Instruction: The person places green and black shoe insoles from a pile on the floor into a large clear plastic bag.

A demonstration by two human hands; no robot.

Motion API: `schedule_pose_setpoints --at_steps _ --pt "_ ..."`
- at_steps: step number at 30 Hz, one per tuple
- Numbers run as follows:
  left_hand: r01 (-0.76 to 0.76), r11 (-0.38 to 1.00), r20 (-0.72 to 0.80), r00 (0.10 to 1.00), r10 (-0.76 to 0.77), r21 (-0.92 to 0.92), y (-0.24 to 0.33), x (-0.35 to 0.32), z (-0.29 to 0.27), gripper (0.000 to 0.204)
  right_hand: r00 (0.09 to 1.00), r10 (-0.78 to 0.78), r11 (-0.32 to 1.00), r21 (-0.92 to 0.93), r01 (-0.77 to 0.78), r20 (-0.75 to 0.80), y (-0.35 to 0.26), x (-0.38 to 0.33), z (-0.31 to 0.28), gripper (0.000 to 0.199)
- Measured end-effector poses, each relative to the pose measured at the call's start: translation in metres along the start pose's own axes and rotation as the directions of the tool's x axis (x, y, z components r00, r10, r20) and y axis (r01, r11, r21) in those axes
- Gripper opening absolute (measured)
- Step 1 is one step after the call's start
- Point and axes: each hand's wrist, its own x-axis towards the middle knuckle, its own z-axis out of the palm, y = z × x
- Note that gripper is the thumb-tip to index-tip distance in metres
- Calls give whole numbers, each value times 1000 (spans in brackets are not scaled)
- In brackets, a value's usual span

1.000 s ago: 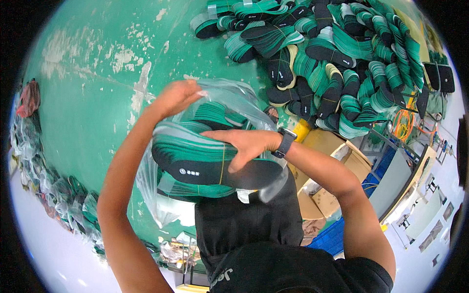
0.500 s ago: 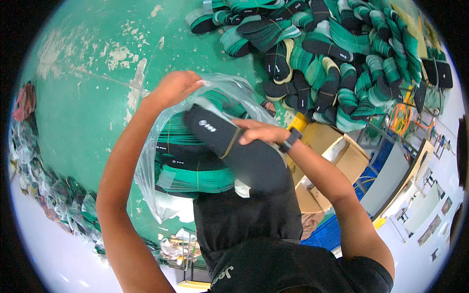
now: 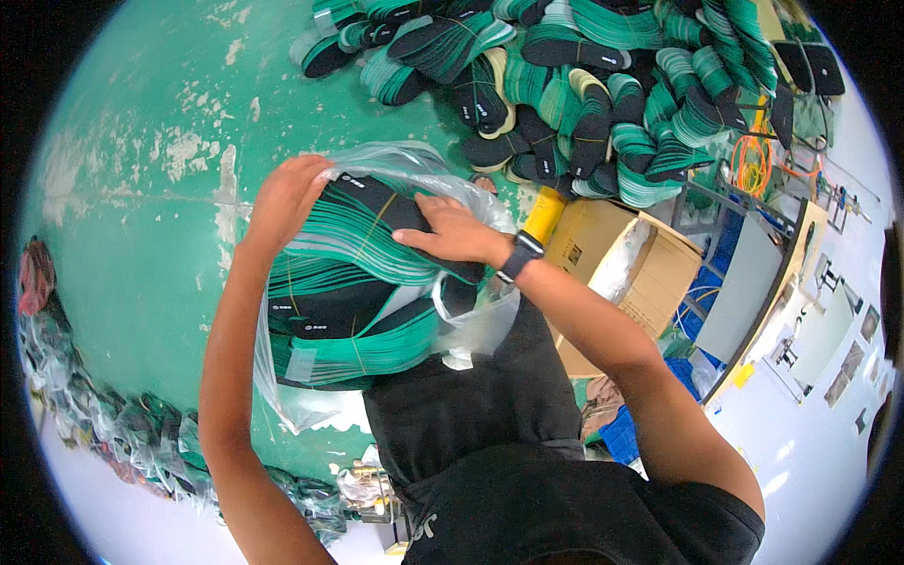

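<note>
My left hand (image 3: pixel 288 205) is closed on the rim of a clear plastic bag (image 3: pixel 400 158), holding its mouth up. Banded bundles of shoe insoles lie in the bag, black on top with green layered edges. The uppermost insole bundle (image 3: pixel 377 205) has a thin yellowish band round it. My right hand (image 3: pixel 454 231), with a dark wristband, lies on that bundle with its fingers spread. Beneath it are more insole bundles (image 3: pixel 348 311), one black side showing and green edges stacked. The bag's right side bunches by my right wrist.
A large heap of insole bundles (image 3: pixel 593 113) covers the floor at the far right. An open cardboard box (image 3: pixel 650 282) and a yellow cylinder (image 3: pixel 544 215) stand right of the bag. Filled plastic bags (image 3: pixel 141 433) line the left wall.
My right hand has lowered the black insole bundle into the bag onto the others and loosened from it; its green side now shows. My left hand keeps hold of the bag's rim.
</note>
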Motion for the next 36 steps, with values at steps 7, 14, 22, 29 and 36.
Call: schedule_pose_setpoints --at_steps 7,14,22,29,36 --pt "26 994 -47 999 -21 104 18 -18 48 27 837 -148 979 41 199 -527 -22 -65 1 67" --pt "17 999 -79 997 -14 31 25 -10 52 23 884 304 945 230 -233 -355 3 -138 75 53" --pt "54 994 -66 996 -60 -97 16 -10 54 15 622 723 180 951 251 -301 70 -161 35 21" --pt "19 996 -122 992 -8 92 50 -9 47 31 962 274 26 1000 5 -12 -16 -205 -24 18" --pt "-81 986 -60 994 90 146 129 -39 91 42 915 401 391 912 -124 -48 -59 -226 -26 23"
